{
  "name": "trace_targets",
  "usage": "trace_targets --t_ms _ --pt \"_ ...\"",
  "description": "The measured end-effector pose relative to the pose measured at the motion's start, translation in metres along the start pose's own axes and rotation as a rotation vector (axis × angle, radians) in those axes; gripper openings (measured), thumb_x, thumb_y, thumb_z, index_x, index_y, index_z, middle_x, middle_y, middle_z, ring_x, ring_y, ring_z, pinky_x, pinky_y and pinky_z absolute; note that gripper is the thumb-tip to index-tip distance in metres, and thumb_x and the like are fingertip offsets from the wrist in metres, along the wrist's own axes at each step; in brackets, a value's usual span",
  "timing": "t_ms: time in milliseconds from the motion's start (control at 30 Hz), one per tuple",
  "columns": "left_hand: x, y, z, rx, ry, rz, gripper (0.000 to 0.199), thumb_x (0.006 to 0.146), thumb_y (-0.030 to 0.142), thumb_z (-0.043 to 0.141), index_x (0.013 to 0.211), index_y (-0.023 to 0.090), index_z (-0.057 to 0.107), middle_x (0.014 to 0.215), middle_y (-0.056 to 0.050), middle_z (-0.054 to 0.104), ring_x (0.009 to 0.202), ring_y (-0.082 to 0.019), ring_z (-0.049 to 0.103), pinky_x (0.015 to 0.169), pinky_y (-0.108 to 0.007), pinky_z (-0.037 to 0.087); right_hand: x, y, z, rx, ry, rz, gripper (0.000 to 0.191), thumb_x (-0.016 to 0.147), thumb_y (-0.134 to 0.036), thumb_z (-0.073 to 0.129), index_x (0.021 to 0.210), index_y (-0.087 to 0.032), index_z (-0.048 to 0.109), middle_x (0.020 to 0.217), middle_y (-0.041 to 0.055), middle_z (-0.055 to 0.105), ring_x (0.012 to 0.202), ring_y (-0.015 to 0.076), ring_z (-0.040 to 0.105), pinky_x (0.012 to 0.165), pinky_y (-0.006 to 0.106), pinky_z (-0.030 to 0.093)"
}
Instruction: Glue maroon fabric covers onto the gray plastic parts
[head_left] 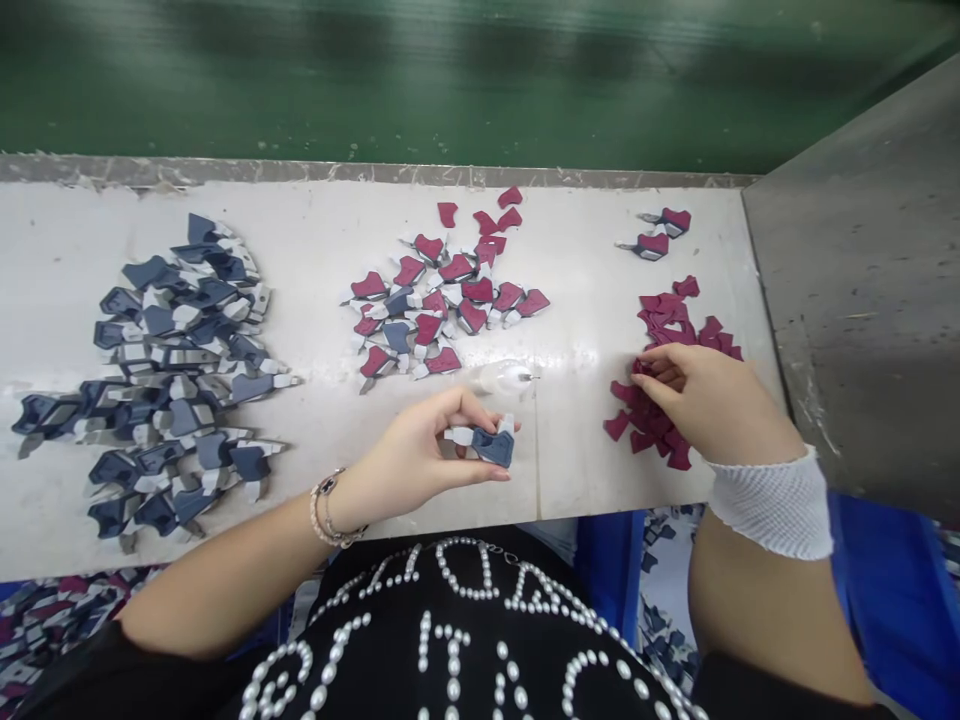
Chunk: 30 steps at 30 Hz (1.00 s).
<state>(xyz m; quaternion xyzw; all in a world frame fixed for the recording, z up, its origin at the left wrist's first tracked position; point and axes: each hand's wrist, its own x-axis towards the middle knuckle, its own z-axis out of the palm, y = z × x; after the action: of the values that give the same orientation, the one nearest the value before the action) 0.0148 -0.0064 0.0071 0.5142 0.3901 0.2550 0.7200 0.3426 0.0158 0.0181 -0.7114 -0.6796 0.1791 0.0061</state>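
Workbench [315, 235] under both arms, left hand [412, 450] pinching a navy patch [491, 447], right hand [694, 395] narrowly curled at a maroon pile [660, 425], holding unclear, navy heap [180, 380] farther left, mixed heap [442, 300] between.

Bright, even light leaves soft glare on the white tabletop [570, 350]; the green backdrop [450, 80] blurs.

A green conveyor belt [450, 75], it seems, runs behind the pale bench [315, 215]
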Motion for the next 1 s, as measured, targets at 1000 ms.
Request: trace_targets --t_ms 1000 --pt "0.0 -0.009 0.005 0.407 0.295 0.544 0.021 0.081 0.024 0.079 0.092 0.021 0.061 0.094 -0.004 0.067 0.09 -0.016 0.067 0.079 -0.032 0.059 -0.046 -0.122 0.006 0.954 -0.288 -0.09 0.019 0.091 -0.04 0.07 0.083 -0.022 0.069 0.075 0.0018 0.074 0.067 0.0178 0.072 0.063 0.029 0.058"
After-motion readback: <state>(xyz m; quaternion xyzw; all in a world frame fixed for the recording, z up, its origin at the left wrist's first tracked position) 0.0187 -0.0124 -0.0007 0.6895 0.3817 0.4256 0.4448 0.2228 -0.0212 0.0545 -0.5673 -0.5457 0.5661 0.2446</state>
